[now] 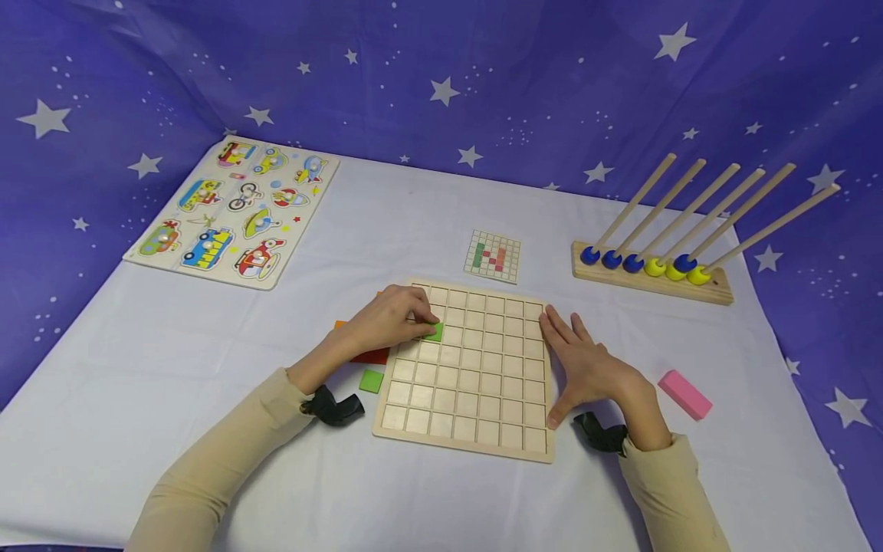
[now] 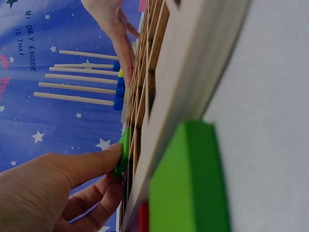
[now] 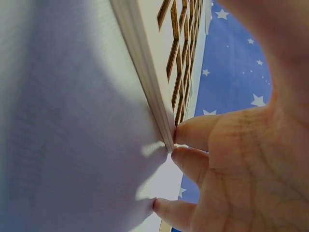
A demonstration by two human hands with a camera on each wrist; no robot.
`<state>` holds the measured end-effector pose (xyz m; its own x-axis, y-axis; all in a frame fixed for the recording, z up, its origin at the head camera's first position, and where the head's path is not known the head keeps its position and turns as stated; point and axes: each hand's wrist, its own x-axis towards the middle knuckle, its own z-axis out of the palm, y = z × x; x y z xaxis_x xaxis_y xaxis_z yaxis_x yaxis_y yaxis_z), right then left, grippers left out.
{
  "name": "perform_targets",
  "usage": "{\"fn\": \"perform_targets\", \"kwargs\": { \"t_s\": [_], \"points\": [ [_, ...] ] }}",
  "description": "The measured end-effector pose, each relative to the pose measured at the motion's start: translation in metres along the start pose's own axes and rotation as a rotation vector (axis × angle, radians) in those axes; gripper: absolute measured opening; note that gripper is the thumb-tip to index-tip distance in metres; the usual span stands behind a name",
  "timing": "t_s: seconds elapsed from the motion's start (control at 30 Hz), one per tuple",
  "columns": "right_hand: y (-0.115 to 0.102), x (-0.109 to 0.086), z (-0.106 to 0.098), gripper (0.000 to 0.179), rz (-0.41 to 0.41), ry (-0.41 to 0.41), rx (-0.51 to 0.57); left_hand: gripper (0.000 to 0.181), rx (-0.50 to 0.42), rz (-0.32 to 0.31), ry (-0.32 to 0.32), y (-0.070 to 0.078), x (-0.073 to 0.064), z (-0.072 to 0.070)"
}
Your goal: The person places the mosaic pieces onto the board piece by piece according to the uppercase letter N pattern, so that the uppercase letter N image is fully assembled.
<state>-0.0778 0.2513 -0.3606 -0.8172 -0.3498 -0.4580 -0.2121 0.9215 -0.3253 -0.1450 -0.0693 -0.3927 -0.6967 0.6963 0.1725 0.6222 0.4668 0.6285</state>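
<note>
A wooden grid board (image 1: 476, 448) with square recesses lies in the middle of the white table in the head view. Over its upper left part, my left hand (image 1: 389, 318) pinches a green square tile (image 1: 436, 331) between thumb and fingers. The left wrist view shows that tile (image 2: 124, 154) tilted, its lower edge right at the grid. My right hand (image 1: 593, 372) has its fingers spread, with fingertips and thumb resting along the board's right edge. Left of the board lie a second green tile (image 1: 371, 381) and red and orange pieces (image 1: 372, 357), partly hidden by my left hand.
A small pattern card (image 1: 493, 257) lies behind the board. At the back left is a vehicle peg puzzle (image 1: 231, 211). A wooden base (image 1: 651, 287) with upright rods and blue and yellow beads stands back right. A pink block (image 1: 685, 395) lies beyond my right hand.
</note>
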Motion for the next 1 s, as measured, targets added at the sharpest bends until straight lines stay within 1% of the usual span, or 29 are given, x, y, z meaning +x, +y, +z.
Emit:
{"fn": "perform_targets", "kwargs": {
  "t_s": [0.17, 0.3, 0.4, 0.5, 0.6, 0.67, 0.73, 0.8, 0.9, 1.0],
  "points": [
    [-0.002, 0.000, -0.001, 0.152, -0.001, 0.003, -0.003, 0.010, 0.004, -0.026, 0.006, 0.001, 0.000, 0.000],
    [-0.002, 0.000, 0.000, 0.152, 0.002, 0.002, 0.001, 0.012, 0.023, -0.053, 0.005, 0.001, -0.001, -0.001],
    [-0.001, 0.000, 0.000, 0.152, 0.004, 0.002, 0.001, 0.015, 0.026, -0.071, 0.018, -0.003, -0.002, -0.004],
    [-0.001, 0.001, 0.000, 0.152, 0.004, 0.002, 0.000, 0.014, -0.029, -0.095, 0.042, -0.009, -0.005, -0.010],
    [0.000, 0.001, 0.000, 0.152, 0.003, 0.001, 0.004, 0.013, -0.080, -0.133, 0.083, -0.019, -0.009, -0.018],
    [-0.001, 0.001, 0.000, 0.152, -0.001, 0.003, 0.004, 0.012, -0.081, -0.168, 0.105, -0.026, -0.015, -0.026],
    [-0.001, 0.001, 0.000, 0.152, -0.004, 0.003, 0.003, 0.012, -0.064, -0.218, 0.102, -0.034, -0.021, -0.036],
    [-0.001, 0.001, 0.000, 0.152, -0.003, 0.004, 0.000, 0.013, -0.042, -0.284, 0.061, -0.039, -0.029, -0.046],
    [-0.002, 0.000, 0.000, 0.152, -0.002, 0.006, 0.002, 0.018, -0.015, -0.373, -0.065, -0.043, -0.038, -0.060],
    [-0.002, 0.000, 0.000, 0.152, 0.000, 0.007, 0.009, 0.025, 0.000, -0.409, -0.195, -0.042, -0.044, -0.069]
  ]
}}
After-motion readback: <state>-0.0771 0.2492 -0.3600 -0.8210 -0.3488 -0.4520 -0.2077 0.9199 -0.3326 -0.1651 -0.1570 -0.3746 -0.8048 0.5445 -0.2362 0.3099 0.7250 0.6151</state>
